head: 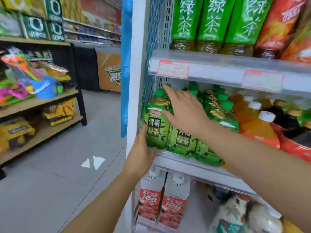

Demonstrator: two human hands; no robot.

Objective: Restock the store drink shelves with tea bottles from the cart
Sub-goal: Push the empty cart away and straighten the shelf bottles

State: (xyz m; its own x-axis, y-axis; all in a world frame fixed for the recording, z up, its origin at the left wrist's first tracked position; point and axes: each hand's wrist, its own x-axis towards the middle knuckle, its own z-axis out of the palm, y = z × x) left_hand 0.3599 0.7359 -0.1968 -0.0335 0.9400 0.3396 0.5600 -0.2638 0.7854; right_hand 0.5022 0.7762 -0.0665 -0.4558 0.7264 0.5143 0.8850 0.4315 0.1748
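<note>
Left grip: I am laying my left grip point(143, 148) against the low left side of the front bottle point(155, 125). The fingers are lying nearly straight along it with the thumb by its base, so I am pushing, not wrapping.
Right grip: I am holding my right grip point(185, 111) spread, fingers straight, over the shoulders of the green row. The thumb is sitting close to the front bottle, but I cannot tell if it is touching.
Bottle: it is standing upright at the left front corner of the middle shelf point(185, 163), label facing out, beside its neighbour point(182, 140).
Doing it well: I am judging this as squaring up the row, so I am aiming to push low and slowly and to use the upper grip to stop any tipping.
In the way: the post point(134, 98) is crowding my left knuckles. The rail point(218, 71) is hanging just above the caps, leaving little room to lift.
Around: orange drinks point(257, 130) are standing to the right, and white-capped bottles point(151, 199) are sitting on the shelf below. The cart is not showing.
</note>
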